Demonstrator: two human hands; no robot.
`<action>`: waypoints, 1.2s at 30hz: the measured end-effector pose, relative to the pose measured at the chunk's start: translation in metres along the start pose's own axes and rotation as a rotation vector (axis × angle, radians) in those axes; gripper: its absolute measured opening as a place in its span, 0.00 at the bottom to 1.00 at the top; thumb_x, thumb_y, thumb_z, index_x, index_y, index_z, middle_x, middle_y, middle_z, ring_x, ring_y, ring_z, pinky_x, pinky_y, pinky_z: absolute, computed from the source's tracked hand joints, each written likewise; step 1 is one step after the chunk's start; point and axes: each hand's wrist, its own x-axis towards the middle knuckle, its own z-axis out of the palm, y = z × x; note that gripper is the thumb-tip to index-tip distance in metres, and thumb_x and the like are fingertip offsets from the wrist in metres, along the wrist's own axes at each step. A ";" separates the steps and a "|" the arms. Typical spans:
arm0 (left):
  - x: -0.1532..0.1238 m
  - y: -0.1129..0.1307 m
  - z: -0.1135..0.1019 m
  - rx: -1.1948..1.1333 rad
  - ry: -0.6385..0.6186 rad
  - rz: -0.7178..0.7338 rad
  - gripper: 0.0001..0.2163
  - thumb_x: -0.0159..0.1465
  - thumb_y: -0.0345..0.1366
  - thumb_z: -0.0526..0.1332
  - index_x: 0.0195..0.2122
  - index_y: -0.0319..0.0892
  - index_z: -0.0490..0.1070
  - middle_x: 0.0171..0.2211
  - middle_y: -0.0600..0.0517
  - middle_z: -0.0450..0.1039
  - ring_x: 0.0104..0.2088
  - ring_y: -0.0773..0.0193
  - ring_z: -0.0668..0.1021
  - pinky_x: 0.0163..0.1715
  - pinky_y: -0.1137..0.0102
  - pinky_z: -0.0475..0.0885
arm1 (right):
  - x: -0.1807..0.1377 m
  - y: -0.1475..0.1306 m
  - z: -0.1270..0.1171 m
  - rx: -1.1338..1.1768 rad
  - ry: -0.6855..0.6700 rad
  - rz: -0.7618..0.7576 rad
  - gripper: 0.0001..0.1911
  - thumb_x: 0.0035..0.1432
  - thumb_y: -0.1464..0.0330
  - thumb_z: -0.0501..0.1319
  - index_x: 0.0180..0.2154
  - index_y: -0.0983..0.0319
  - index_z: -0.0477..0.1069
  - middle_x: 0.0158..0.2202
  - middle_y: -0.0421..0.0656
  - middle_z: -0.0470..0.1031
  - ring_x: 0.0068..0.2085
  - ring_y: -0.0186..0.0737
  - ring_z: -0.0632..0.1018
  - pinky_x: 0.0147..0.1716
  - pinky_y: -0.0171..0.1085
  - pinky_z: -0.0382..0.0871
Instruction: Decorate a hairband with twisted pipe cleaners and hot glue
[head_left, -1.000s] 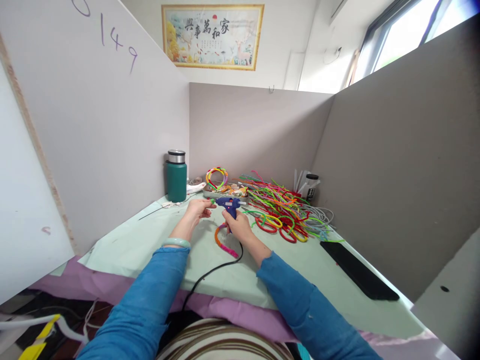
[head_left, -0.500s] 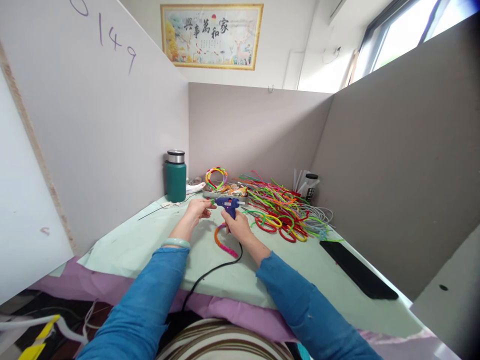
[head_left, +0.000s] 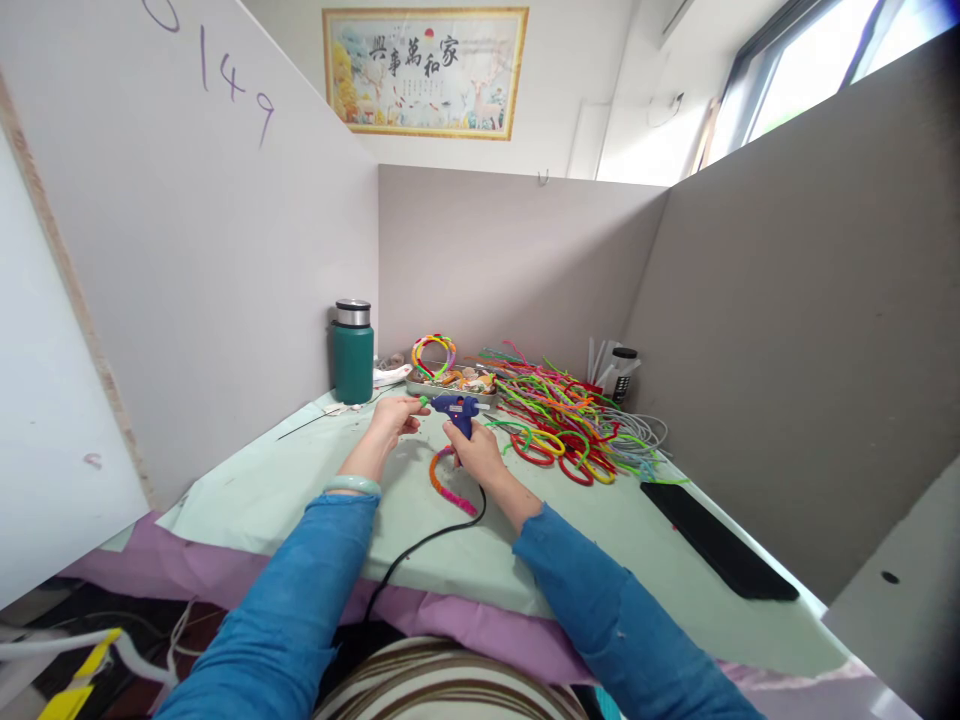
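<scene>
Right hand [head_left: 474, 452] grips the blue plastic hot glue gun [head_left: 454, 407]; left hand [head_left: 393, 418] pinches a small green fuzzy pipe-cleaner piece [head_left: 425, 402] touching the gun's nozzle, above the pale green tabletop [head_left: 300, 480]. Risks: fingertips near the nozzle could get burnt; glue could drip onto the orange-pink pipe-cleaner curve [head_left: 448, 482] below the gun.

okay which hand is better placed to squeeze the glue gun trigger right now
Right. The right hand already grips the blue glue gun by its handle, while the left hand pinches a small green piece at the nozzle.
</scene>
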 end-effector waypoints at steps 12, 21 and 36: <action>0.005 0.017 -0.036 -0.243 0.209 0.110 0.12 0.46 0.29 0.66 0.32 0.37 0.70 0.21 0.56 0.68 0.13 0.78 0.63 0.15 0.77 0.62 | 0.003 -0.001 0.008 -0.158 -0.117 -0.102 0.19 0.56 0.53 0.54 0.35 0.62 0.70 0.28 0.43 0.75 0.26 0.37 0.74 0.27 0.33 0.63; -0.023 0.053 -0.055 -0.358 0.223 0.368 0.11 0.47 0.30 0.64 0.32 0.36 0.69 0.22 0.56 0.68 0.13 0.78 0.63 0.14 0.79 0.61 | 0.027 -0.044 0.069 -0.659 -0.265 -0.256 0.19 0.56 0.57 0.57 0.45 0.62 0.68 0.39 0.49 0.75 0.40 0.46 0.76 0.40 0.40 0.65; -0.021 0.023 0.039 0.279 -0.197 0.241 0.13 0.51 0.36 0.65 0.36 0.34 0.73 0.13 0.58 0.64 0.13 0.73 0.66 0.14 0.77 0.63 | 0.019 0.035 -0.047 -0.759 -0.235 -0.063 0.17 0.58 0.56 0.54 0.35 0.60 0.75 0.35 0.46 0.77 0.36 0.39 0.75 0.31 0.33 0.60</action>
